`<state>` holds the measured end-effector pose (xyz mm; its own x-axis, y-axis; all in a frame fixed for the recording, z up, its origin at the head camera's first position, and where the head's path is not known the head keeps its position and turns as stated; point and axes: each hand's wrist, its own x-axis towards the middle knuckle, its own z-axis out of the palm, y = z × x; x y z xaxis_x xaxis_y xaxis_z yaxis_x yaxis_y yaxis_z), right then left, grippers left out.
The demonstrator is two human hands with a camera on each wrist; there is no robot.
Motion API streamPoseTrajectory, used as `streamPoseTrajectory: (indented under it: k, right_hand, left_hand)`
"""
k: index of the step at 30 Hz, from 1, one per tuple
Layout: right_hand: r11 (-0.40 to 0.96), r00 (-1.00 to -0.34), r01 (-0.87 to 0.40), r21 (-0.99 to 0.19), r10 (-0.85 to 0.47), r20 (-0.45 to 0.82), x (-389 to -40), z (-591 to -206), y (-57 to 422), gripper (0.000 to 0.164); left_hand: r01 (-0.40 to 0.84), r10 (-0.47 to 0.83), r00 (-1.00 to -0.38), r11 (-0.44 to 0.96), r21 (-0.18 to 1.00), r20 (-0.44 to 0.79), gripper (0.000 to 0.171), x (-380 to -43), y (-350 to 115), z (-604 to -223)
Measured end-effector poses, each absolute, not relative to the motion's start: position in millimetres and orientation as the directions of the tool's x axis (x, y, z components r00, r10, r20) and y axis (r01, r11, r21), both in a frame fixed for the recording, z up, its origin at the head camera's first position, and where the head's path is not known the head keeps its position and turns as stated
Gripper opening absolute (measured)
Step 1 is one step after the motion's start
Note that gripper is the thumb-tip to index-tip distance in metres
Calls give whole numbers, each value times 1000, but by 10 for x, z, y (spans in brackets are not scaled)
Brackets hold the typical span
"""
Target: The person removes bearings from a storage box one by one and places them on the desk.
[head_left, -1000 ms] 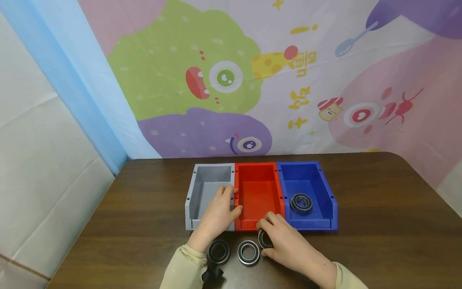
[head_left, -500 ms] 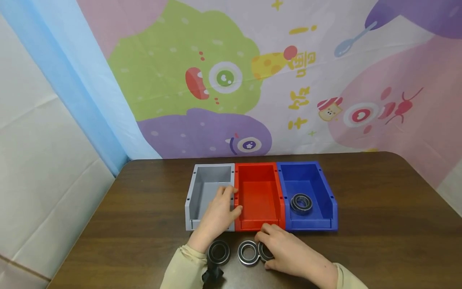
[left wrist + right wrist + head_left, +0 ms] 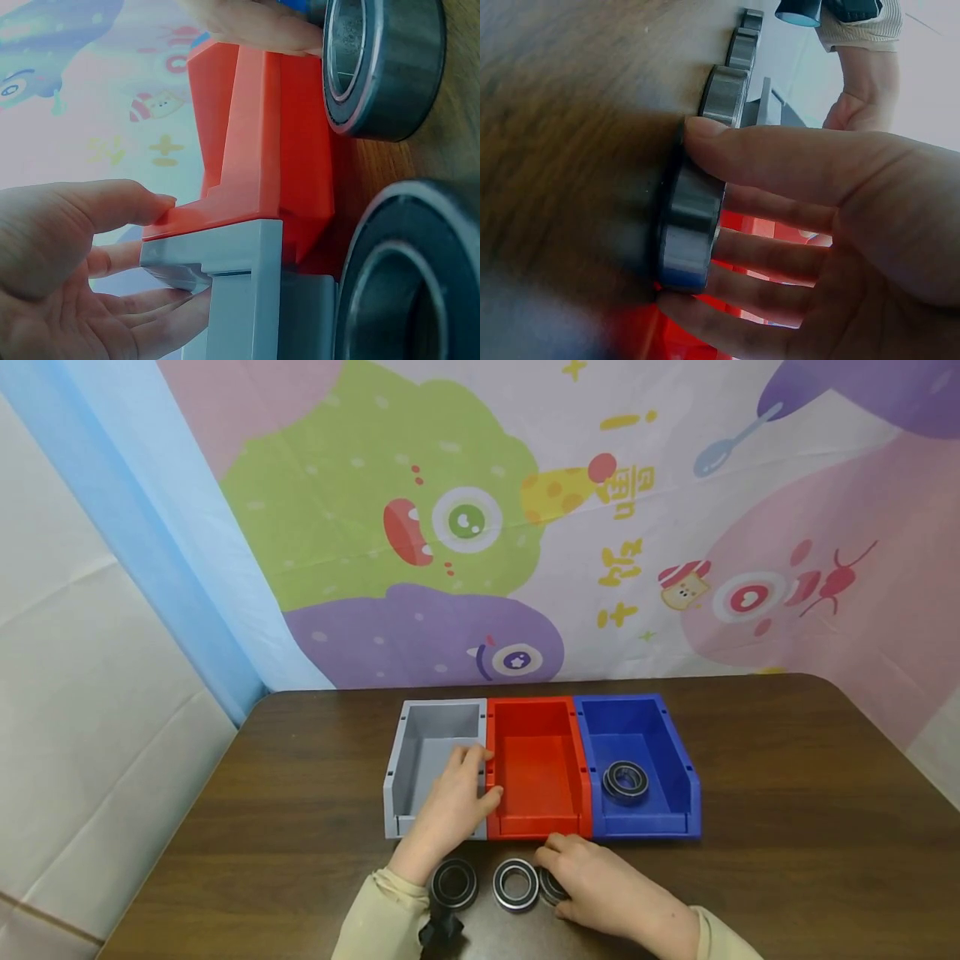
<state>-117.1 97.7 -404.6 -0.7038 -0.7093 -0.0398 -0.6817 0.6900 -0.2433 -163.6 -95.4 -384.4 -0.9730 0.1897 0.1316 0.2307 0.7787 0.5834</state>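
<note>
At lower centre of the head view, right hand (image 3: 600,881) pinches a ball bearing (image 3: 688,232) just beside a neighbouring bearing (image 3: 516,906), left hand (image 3: 448,806) grips adjoining grey-red bin walls (image 3: 487,722); a leftward slip could knock both bearings together.

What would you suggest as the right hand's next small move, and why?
I would probably loosen the right hand around the held bearing, because that bearing appears to rest on the tabletop, in line beside the next bearing.
</note>
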Motion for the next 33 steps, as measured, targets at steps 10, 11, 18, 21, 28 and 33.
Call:
streamPoseTrajectory:
  k: [10,11,18,21,28,33]
  right_hand:
    - [662,-678,-728,-180,-733,44,-1146,-4077,966,44]
    - [660,-677,-730,-177,-735,49,-1145,-4078,965,44]
    - [666,-683,-716,-209,-731,12,-1154,-4064,962,45]
    - [672,-692,-694,-257,-722,-19,-1157,-4029,969,44]
    - [663,-718,-667,-339,-694,56,-1178,-3909,1105,30]
    - [716,-773,-629,-301,-615,152,-1265,-3772,1294,18]
  left_hand:
    - [225,186,-974,780,584,127,41,-1631,-964,-3838]
    - [226,186,-974,781,583,127,41,-1631,-965,-3839]
    - [224,183,-975,788,573,130,41,-1625,-972,-3844]
    - [227,182,-974,791,569,136,40,-1624,-972,-3843]
    - [246,190,-969,799,549,158,39,-1627,-954,-3829]
    - [293,208,-953,821,490,221,37,-1618,-928,-3819]
